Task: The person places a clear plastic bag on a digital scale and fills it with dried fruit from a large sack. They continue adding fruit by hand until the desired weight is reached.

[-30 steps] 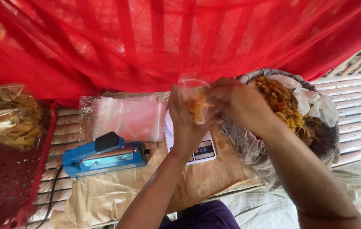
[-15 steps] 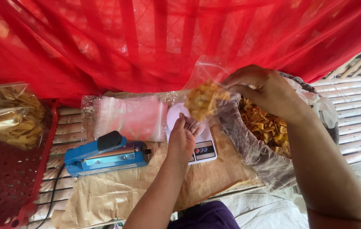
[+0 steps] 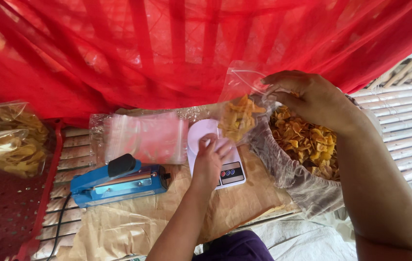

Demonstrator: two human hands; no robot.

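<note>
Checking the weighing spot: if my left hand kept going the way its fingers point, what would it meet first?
The left hand points up-frame over the white scale; beyond lies the clear bag of chips, though depth is unclear.

One scale (image 3: 215, 159), one blue sealer (image 3: 119, 181), two hands (both bare)

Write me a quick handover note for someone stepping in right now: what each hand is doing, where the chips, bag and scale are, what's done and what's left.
Right hand: pinching the top of a clear bag part-filled with yellow chips, held up above the scale.
Left hand: empty, resting on the white scale.
Loose chips sit in the big lined sack on the right. Stack of clear bags and blue heat sealer lie to the left; filled bags sit in the red crate, far left.
Done: bag partly filled.
Left: bag is not on the scale and not sealed.
</note>
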